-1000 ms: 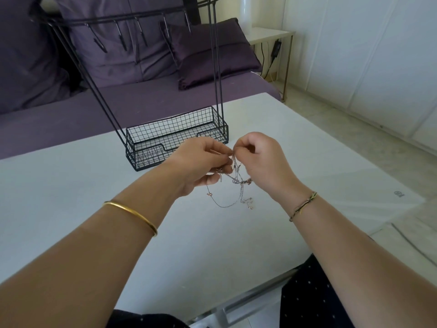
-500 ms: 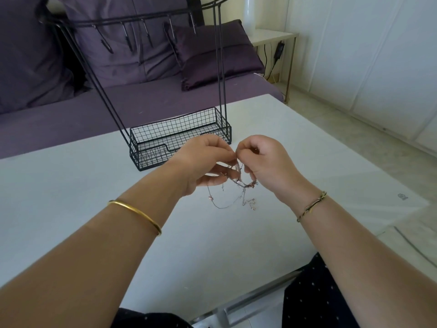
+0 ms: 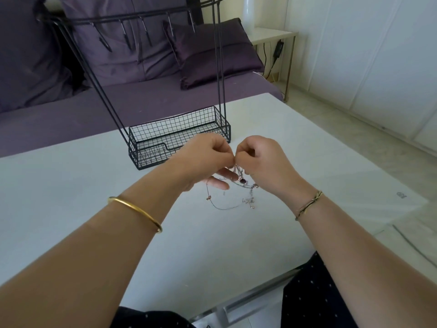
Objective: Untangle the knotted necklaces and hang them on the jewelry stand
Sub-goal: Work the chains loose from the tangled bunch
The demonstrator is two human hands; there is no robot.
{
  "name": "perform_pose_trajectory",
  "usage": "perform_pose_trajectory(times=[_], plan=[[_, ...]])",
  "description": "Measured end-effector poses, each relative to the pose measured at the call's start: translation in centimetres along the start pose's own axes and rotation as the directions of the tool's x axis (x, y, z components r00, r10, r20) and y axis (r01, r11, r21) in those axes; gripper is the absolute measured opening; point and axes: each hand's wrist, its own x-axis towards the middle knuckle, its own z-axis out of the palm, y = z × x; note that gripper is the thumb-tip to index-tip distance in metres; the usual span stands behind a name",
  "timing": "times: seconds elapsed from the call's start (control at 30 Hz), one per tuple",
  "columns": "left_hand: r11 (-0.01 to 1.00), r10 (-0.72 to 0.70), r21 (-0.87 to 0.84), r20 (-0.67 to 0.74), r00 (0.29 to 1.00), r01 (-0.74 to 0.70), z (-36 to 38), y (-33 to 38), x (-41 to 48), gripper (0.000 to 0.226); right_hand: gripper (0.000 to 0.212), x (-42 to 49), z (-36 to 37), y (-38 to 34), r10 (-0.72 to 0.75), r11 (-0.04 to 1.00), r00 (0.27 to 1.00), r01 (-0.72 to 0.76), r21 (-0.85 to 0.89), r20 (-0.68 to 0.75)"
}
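The tangled necklaces (image 3: 238, 185) are pinched at the top by the left hand (image 3: 205, 157) and the right hand (image 3: 262, 159), fingertips nearly touching, and held above the white table (image 3: 71, 197) with loops dangling below. The black wire jewelry stand (image 3: 179, 136) is set just behind the hands, its hooks bare.

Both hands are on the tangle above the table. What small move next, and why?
Probably ease the hands slightly apart to loosen the knot: the left hand and right hand pinch the necklaces almost fingertip to fingertip, the chains dangle below in one clump, and nothing hangs on the stand yet.
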Motion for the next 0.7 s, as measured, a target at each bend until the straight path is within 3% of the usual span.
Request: perform_pose_trajectory(times=[0.1,0.23,0.43,0.57,0.7], plan=[[1.0,-0.022,-0.022,-0.053,0.998,0.021,0.2,-0.3,0.2,0.012,0.008,0.1,-0.3,0.0,0.008,0.999,0.995,-0.003,-0.044,0.097],[0.995,-0.086,-0.04,0.038,0.996,0.088,0.0,-0.5,0.3,0.014,0.006,0.1,-0.5,-0.3,-0.035,0.994,0.992,0.047,-0.103,0.117],[0.975,0.022,0.22,0.106,0.994,-0.045,-0.7,-0.3,0.2,0.008,0.006,0.0,-0.5,-0.3,0.003,0.996,0.988,0.011,-0.09,0.153],[0.921,0.122,0.371,0.004,0.992,-0.115,-0.5,-0.1,0.3,0.003,0.012,0.2,-0.7,-0.3,0.098,0.995,0.978,-0.095,-0.025,0.185],[0.99,0.017,0.142,-0.052,0.998,-0.009,-0.1,-0.1,0.3,0.01,0.013,0.2,-1.1,-0.5,0.099,0.995,0.975,-0.097,-0.017,0.198]])
